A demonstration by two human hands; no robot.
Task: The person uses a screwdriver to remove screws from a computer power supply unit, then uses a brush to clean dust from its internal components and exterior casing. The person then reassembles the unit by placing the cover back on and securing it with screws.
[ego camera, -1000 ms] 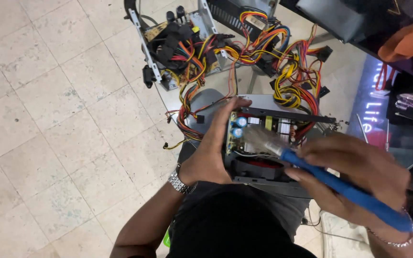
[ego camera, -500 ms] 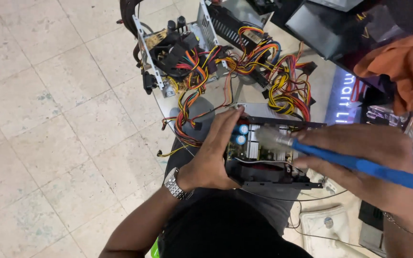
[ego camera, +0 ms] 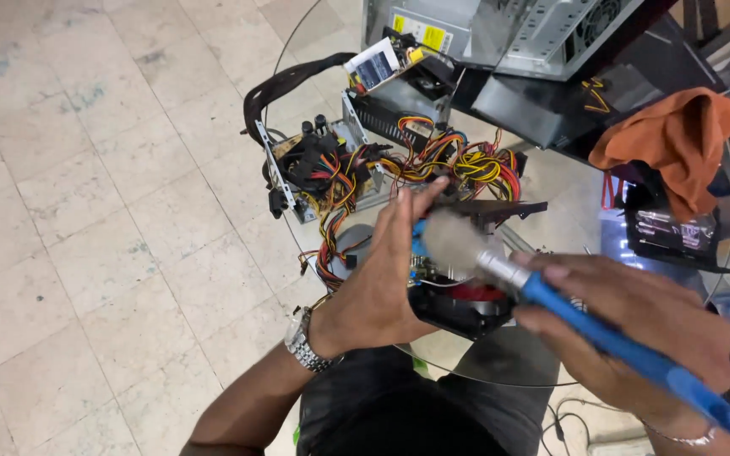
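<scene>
My left hand [ego camera: 379,279], with a metal watch at the wrist, grips an opened power supply unit [ego camera: 458,295] by its left side and holds it tilted over a round glass table [ego camera: 500,359]. My right hand [ego camera: 635,325] is closed on the blue handle of a brush [ego camera: 585,325]. The brush's grey bristles [ego camera: 451,241] rest on the circuit board inside the unit, close to my left fingers. Blue capacitors show just beside the bristles.
Other opened power supplies [ego camera: 323,169] with bundles of red, yellow and black wires [ego camera: 458,165] lie on the far part of the table. An orange cloth [ego camera: 678,139] hangs at the right. Grey computer cases [ego camera: 542,34] stand behind. Tiled floor [ego camera: 86,211] spreads to the left.
The view has tilted up and shows more of the table's far side. The brush has moved left and up across the board, and my left hand has turned the unit more upright.
</scene>
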